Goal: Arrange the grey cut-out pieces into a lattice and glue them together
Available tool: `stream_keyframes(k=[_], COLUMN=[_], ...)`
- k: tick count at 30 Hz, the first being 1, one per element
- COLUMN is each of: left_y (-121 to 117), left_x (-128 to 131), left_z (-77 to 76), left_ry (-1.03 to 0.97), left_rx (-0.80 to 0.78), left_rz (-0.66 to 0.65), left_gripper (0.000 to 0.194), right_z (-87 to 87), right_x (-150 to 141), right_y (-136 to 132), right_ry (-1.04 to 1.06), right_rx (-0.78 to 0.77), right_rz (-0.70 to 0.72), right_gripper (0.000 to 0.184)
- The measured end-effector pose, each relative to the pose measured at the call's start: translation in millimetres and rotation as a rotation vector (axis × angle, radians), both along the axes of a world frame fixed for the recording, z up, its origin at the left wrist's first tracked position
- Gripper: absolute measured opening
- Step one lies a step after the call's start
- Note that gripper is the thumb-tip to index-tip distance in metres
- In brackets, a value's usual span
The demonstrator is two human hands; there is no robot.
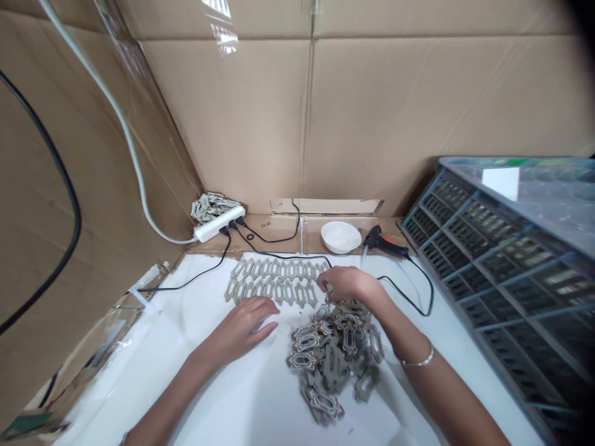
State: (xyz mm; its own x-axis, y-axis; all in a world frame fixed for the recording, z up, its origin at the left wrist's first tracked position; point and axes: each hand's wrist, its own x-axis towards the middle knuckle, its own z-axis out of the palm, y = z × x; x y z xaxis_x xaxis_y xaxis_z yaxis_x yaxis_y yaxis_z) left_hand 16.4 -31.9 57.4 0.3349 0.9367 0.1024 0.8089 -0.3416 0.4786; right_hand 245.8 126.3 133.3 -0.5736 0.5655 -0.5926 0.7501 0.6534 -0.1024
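Two rows of grey openwork metal plates (264, 290), long with pointed ends and an oval hole, lie side by side on the white tabletop (223, 384). My left hand (251, 322) rests on the table just below the lower row, its fingers stretched and thumb apart, holding nothing. At the right end of the rows is my right hand (346, 284), fingers drawn together and pointing down by the last plates; what is between them is hidden. Below that hand spreads a loose heap of similar plates (332, 359), some showing a patterned face, others a plain grey one.
Behind the rows stand a white bowl (341, 238) and a black glue gun (385, 241) with its cord. A white power strip (218, 224) with black plugs sits at the back left beside another pile of plates (211, 204). A grey plastic crate (493, 260) flanks the right; cardboard walls (242, 124) enclose the table.
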Motion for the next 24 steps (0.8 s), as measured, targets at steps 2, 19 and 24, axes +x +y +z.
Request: stream_keyframes(k=[2, 19, 24], left_y=[0.1, 0.4, 0.0], left_x=[-0.1, 0.6, 1.1], left_z=[0.1, 4.0, 4.2], left_ry=[-0.001, 0.021, 0.014], left_rx=[-0.001, -0.036, -0.009], left_rz=[-0.004, -0.01, -0.02], left_gripper=[0.026, 0.024, 0.023], right_z=[-0.5, 1.1, -3.2], right_x=[-8.2, 1.6, -2.1], right_y=[-6.1, 0.1, -2.2], right_ry=[-0.047, 0.258, 0.257], right_rx=[0.039, 0.183, 0.193], right_rz=[0.034, 0.036, 0.063], right_gripper=[0.038, 0.011, 0.012])
